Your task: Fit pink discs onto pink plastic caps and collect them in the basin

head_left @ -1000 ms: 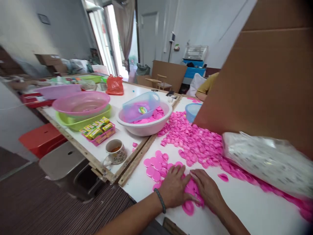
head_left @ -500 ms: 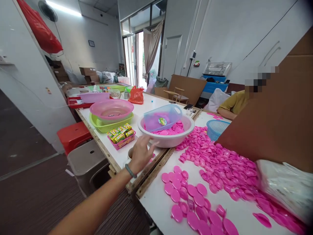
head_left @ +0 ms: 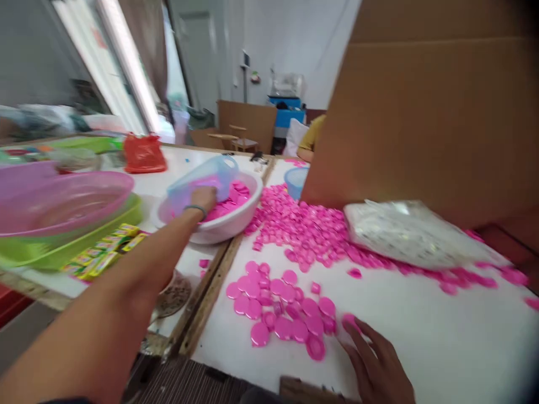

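Observation:
My left hand (head_left: 205,199) reaches into the white basin (head_left: 219,227) of pink discs, right beside the clear blue scoop basket (head_left: 201,178) lying in it; its fingers are hidden among the discs. My right hand (head_left: 379,365) lies flat with fingers spread on the white table, next to a cluster of flat pink discs (head_left: 282,306). A wide heap of smaller pink caps (head_left: 311,227) spreads behind them.
A tall cardboard sheet (head_left: 421,112) stands at the right with a clear plastic bag (head_left: 410,235) before it. At left are stacked pink and green basins (head_left: 63,207), small yellow boxes (head_left: 105,255) and a cup (head_left: 174,294). A small blue basket (head_left: 296,180) and another person's yellow sleeve (head_left: 311,140) sit beyond.
My left hand has moved from the basin's near rim into the basin. My right hand has come back into view, flat beside the discs. The view has swung right and down.

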